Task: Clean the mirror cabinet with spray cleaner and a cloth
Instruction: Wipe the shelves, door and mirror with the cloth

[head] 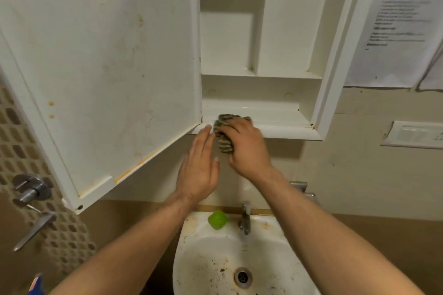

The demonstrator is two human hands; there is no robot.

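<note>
The white cabinet (261, 31) hangs on the wall with its door (103, 62) swung open to the left; the door's inner face carries brown stains. My right hand (244, 146) grips a striped grey-green cloth (224, 134) against the cabinet's bottom front ledge (282, 130), near its left corner. Just left of the cloth, my left hand (200, 166) is held flat with straight fingers, its fingertips at the ledge's lower edge. A blue object, possibly the spray bottle (36, 284), shows at the bottom left edge, mostly cut off.
A dirty white sink (191, 258) with a tap (245, 219) and a green object (217, 220) sits below the cabinet. Shower valves (32, 190) are mounted on the tiled wall at left. Printed paper (395, 26) and a switch plate (414, 134) are on the right wall.
</note>
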